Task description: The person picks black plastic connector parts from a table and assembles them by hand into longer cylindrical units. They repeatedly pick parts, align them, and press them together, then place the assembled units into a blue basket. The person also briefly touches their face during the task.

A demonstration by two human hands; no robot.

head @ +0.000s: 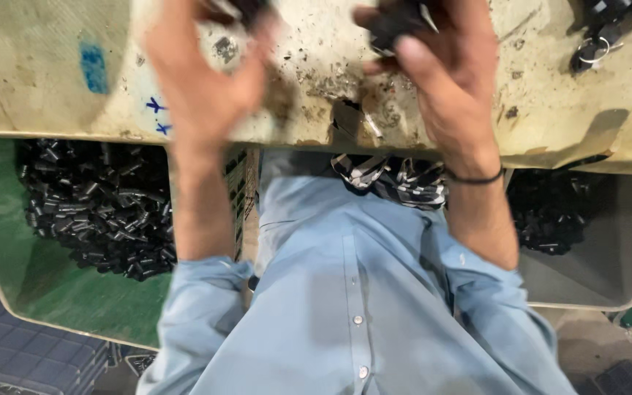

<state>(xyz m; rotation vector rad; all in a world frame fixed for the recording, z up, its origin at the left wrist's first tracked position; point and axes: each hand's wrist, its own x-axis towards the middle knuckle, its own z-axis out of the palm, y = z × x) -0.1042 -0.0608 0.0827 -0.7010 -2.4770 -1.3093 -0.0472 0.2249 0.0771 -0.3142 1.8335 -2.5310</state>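
Both my hands rest on a worn, dirty cream worktable [53,80] at the top of the view. My left hand [202,80] is blurred; its fingers curl around a small dark part that is partly cut off by the top edge. My right hand [440,66] grips a small black part [393,25] between thumb and fingers. A thin black band circles my right wrist. My light blue shirt fills the lower middle.
A green bin [9,249] at lower left holds a heap of several small black cylindrical parts [96,208]. A grey bin [616,241] at right holds more black parts [550,216]. Black parts and a metal ring [594,47] lie at the table's top right.
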